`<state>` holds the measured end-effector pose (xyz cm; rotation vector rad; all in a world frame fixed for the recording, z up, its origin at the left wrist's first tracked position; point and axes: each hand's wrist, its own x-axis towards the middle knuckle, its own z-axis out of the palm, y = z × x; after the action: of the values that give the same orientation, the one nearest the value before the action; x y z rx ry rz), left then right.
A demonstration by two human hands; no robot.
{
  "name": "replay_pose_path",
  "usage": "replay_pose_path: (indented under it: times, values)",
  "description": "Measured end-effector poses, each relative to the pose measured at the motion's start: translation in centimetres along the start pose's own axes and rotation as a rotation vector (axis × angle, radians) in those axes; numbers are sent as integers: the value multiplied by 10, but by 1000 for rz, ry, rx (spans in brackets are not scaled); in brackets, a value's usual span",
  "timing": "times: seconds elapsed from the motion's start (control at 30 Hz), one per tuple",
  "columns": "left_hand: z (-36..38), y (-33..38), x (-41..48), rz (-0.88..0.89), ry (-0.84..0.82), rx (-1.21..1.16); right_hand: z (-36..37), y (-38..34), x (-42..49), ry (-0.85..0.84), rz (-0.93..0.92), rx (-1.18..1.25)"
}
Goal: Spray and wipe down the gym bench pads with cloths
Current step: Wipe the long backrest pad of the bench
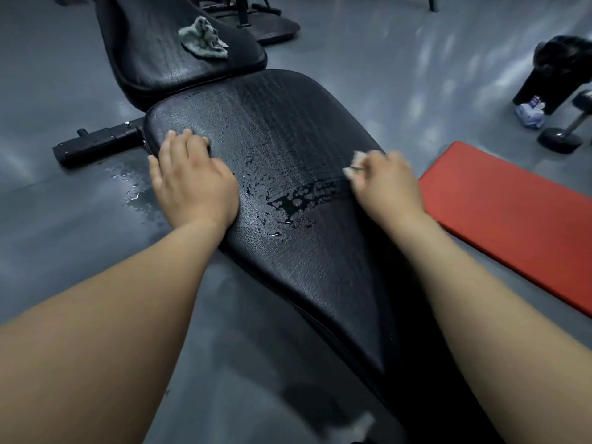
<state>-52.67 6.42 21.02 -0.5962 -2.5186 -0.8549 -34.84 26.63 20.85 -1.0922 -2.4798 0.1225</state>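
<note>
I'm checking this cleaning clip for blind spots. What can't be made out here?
Head view only:
- white cloth: mostly hidden under the right hand, both motion-blurred.
- far pad: upper end cut off by the top edge.
- person at right: dark, cut off by the frame edge.

A red mat (pixel 512 219) lies flat on the grey gym floor (pixel 368 75) at three o'clock, its long edge slanting down toward four o'clock. At two o'clock a person in dark clothes (pixel 557 72) crouches low, a pale shoe (pixel 530 112) showing beneath, just beside a black stand on a round foot (pixel 560 139). The dark base plate of another machine (pixel 275 27) sits at twelve o'clock, and a small wet patch (pixel 134 190) glistens on the floor at nine o'clock.
</note>
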Motion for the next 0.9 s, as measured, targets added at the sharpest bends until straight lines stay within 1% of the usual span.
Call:
replay_pose_path:
  times: [0.03, 0.07, 0.1, 0.13, 0.2, 0.27, 0.33, 0.37, 0.4, 0.43, 0.47, 0.6, 0.63, 0.7, 0.73, 0.8, 0.9]
  values:
    - [0, 0, 0, 2, 0, 1, -2, 17, 3, -3, 130, -40]
    - [0, 0, 0, 2, 1, 0, -4, 28, 3, -11, 218, -75]
    - [1, 0, 0, 1, 3, 1, -5, 31, 2, -19, 258, -93]
    - [1, 0, 0, 0, 5, 3, -5, 27, 1, -19, 256, -95]
    - [1, 1, -1, -5, 6, 4, -4, 5, -5, -16, 156, -52]
    - [0, 1, 0, -5, 5, 4, -2, -31, -18, -12, -36, 27]
    - [-1, 1, -1, -6, 0, 7, -3, -63, -32, -21, -267, 98]
    - [-1, 2, -1, -4, -3, 10, -4, -71, -36, -27, -357, 107]
    - [-1, 2, 0, -1, -8, 13, -6, -71, -35, -35, -383, 111]
    - [-1, 2, 0, -2, -10, 12, -7, -65, -29, -44, -337, 111]
    - [-1, 2, 0, -6, -12, 12, -7, -52, -21, -50, -241, 104]
    - [-1, 3, 0, -12, -5, 10, -6, 23, 7, -45, 232, 0]
    - [0, 2, 0, -12, -1, 9, -5, 34, 9, -56, 299, -26]
    - [0, 2, 0, -16, 0, 11, -3, 33, 7, -86, 338, -24]
    - [1, 2, 0, -16, -1, 12, -2, 24, 4, -94, 318, -12]
    - [1, 2, 0, -14, -2, 11, -1, -7, -3, -96, 196, 2]
    - [0, 2, 0, -8, 2, 11, -2, -66, -27, -98, -108, 36]
